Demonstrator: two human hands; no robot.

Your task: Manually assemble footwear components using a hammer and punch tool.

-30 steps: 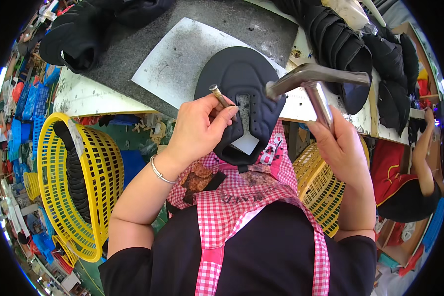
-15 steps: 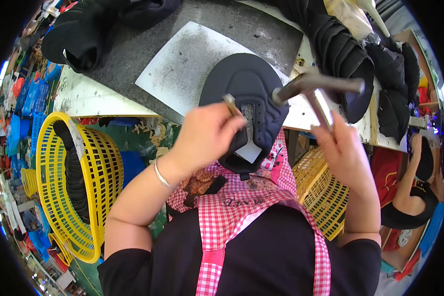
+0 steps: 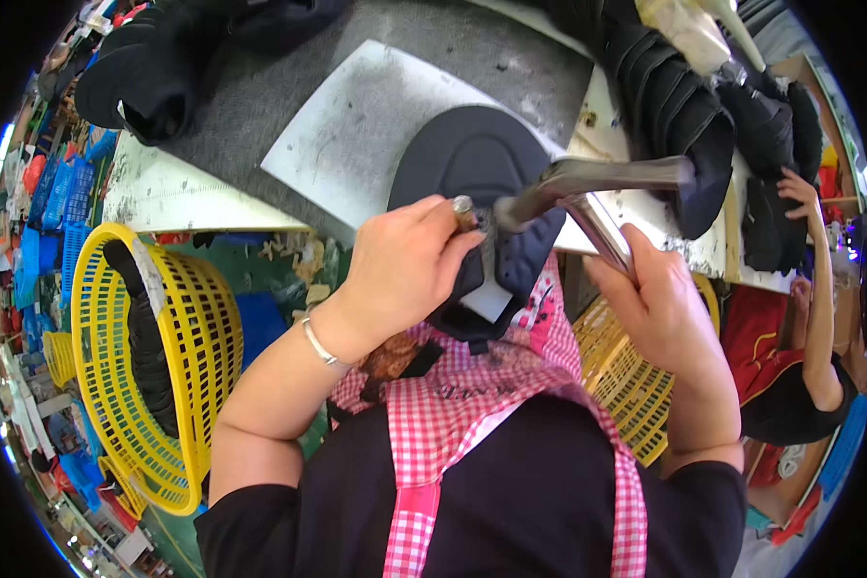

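Note:
A black shoe upper (image 3: 467, 144) lies toe away from me on a white board (image 3: 323, 135), its heel end over the table's near edge. My left hand (image 3: 400, 258) is closed around a short metal punch (image 3: 463, 206), held against the upper beside its lace opening. My right hand (image 3: 660, 294) grips the handle of a hammer (image 3: 612, 177). The hammer's blurred striking end is just right of the punch top, above the upper; whether they touch I cannot tell. The punch's lower tip is hidden by my fingers.
Under the board is a dark mat (image 3: 226, 169). Stacked black uppers (image 3: 660, 120) lie at the far right, more black pieces (image 3: 159, 82) at far left. Yellow baskets (image 3: 223, 318) stand either side below the table. At right, a co-worker's arm (image 3: 819, 299) reaches to black pieces.
The hammer has come down and left toward the punch. My left hand and the punch have shifted slightly right. The co-worker's arm at right has reached up to the black pieces.

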